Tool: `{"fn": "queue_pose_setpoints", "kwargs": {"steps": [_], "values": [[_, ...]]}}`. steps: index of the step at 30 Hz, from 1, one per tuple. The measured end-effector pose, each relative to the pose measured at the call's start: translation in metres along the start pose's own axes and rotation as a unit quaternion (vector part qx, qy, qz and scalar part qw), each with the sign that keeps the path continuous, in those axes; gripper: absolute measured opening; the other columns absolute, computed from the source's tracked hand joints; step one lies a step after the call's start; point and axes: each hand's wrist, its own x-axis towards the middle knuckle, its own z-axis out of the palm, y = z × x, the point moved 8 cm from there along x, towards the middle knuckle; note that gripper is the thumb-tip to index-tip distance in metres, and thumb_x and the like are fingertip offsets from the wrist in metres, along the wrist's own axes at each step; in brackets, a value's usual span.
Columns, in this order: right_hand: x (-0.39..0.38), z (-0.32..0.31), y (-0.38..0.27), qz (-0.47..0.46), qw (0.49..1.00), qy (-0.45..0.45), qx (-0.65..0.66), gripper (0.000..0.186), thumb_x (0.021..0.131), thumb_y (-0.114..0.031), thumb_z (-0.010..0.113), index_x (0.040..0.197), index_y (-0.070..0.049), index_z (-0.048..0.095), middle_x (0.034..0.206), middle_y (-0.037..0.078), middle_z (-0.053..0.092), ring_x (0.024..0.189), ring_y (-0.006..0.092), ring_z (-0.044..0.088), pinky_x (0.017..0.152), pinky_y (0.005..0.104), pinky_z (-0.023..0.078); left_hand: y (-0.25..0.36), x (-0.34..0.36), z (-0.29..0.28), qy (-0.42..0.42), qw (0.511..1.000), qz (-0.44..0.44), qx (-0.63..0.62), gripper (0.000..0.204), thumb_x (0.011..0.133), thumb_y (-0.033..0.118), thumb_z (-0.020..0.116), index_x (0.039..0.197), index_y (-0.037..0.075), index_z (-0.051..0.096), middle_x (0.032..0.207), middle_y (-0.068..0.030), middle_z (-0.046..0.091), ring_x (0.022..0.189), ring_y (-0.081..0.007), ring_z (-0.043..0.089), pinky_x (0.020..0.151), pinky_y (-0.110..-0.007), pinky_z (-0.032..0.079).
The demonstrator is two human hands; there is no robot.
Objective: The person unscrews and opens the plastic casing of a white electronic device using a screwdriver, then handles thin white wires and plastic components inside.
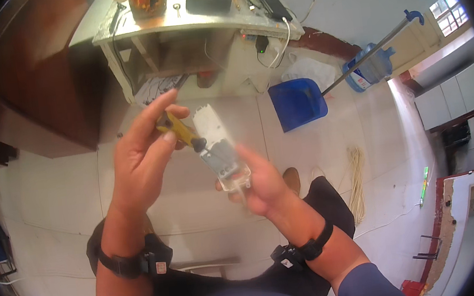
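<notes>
My left hand (143,149) is closed around a screwdriver (185,133) with a yellow and black handle; the forefinger stretches beyond it. The tool slants down to the right, its tip end over a grey insert (222,156) in a slim white plastic housing (210,123). Whether the tip touches a screw is too blurred to tell. My right hand (263,180) grips the lower part of that housing, thumb along its right side and fingers beneath. A short pale piece sticks out of the housing's lower end, near the right palm.
Ahead stands a white table (189,24) with an amber container (148,0), a dark box (208,1) and a phone (273,4). A blue dustpan (299,104) and a water bottle (371,65) are at right. Coiled cable (357,184) lies on the floor.
</notes>
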Motion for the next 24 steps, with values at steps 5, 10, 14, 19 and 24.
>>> {"fn": "queue_pose_setpoints", "kwargs": {"steps": [5,10,14,19,24], "values": [[0.003,0.0,0.001,-0.008,1.0,-0.03,0.003,0.036,0.105,-0.042,0.043,0.13,-0.017,0.048,0.103,0.004,0.064,0.075,0.0198,0.067,0.046,0.027,0.044,0.002,0.0,0.002,-0.017,0.999,0.016,-0.028,0.053,0.094,0.001,0.047,0.147,0.001,0.043,0.122,-0.0142,0.062,0.103,-0.0204,0.065,0.086,-0.03,0.051],[0.0,-0.002,0.003,-0.007,1.0,-0.025,-0.015,0.036,0.105,-0.042,0.043,0.13,-0.017,0.047,0.104,0.004,0.064,0.076,0.0199,0.066,0.047,0.027,0.045,-0.001,-0.006,0.003,0.009,0.999,0.037,0.024,0.044,0.098,0.003,0.058,0.141,0.001,0.049,0.111,-0.0082,0.063,0.094,-0.0128,0.061,0.082,-0.027,0.051],[-0.001,0.001,0.002,-0.004,0.999,-0.036,0.004,0.037,0.105,-0.041,0.042,0.132,-0.016,0.046,0.105,0.004,0.064,0.077,0.0199,0.066,0.048,0.0266,0.045,0.011,-0.006,0.005,0.016,0.998,0.053,0.035,0.044,0.099,0.001,0.055,0.142,0.001,0.049,0.115,-0.0095,0.063,0.098,-0.0137,0.061,0.083,-0.027,0.052],[-0.002,0.0,0.003,-0.004,0.999,-0.037,0.007,0.038,0.106,-0.041,0.042,0.133,-0.016,0.046,0.107,0.004,0.063,0.077,0.0188,0.066,0.048,0.0261,0.045,0.005,-0.006,0.002,0.004,0.999,0.016,-0.05,0.044,0.099,0.0,0.054,0.142,0.001,0.049,0.119,-0.0104,0.061,0.1,-0.0138,0.061,0.084,-0.027,0.052],[0.001,0.003,0.003,-0.002,0.998,-0.058,0.014,0.039,0.106,-0.042,0.042,0.134,-0.016,0.045,0.108,0.003,0.064,0.077,0.0181,0.067,0.046,0.0254,0.046,0.009,-0.004,-0.002,-0.004,0.994,0.085,0.065,0.041,0.098,0.001,0.054,0.139,0.001,0.053,0.115,-0.0067,0.058,0.093,-0.0133,0.059,0.084,-0.026,0.05]]}}
